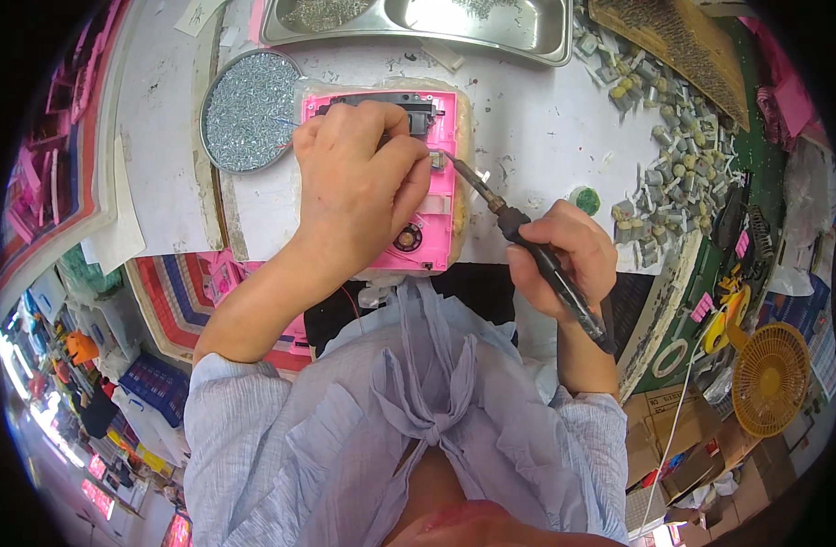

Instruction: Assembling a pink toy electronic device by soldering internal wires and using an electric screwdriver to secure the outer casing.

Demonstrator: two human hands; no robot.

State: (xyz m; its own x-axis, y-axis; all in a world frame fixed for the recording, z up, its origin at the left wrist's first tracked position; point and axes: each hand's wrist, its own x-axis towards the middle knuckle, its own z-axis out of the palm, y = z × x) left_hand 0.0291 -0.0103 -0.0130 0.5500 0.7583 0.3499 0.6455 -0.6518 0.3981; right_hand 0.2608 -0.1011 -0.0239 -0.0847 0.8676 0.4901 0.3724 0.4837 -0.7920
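Note:
A pink plastic housing (441,205) lies open on the table in front of me, with a black mechanism (420,118) in its far part and a small round speaker (408,239) near its close end. My left hand (349,178) rests over the housing, fingers curled and pinched; whatever they hold is hidden. Thin red and blue wires (288,121) stick out left of its knuckles. In my right hand (573,251) is a soldering iron (547,262), gripped like a pen. Its tip points at a small metal part (437,160) at the housing's right side, close to my left fingertips.
A round tin of screws (251,109) stands left of the housing. At the back is a metal tray (418,35) with small parts. Many small grey motors (673,169) lie along the right edge. A small green-filled round container (585,200) sits beyond my right hand.

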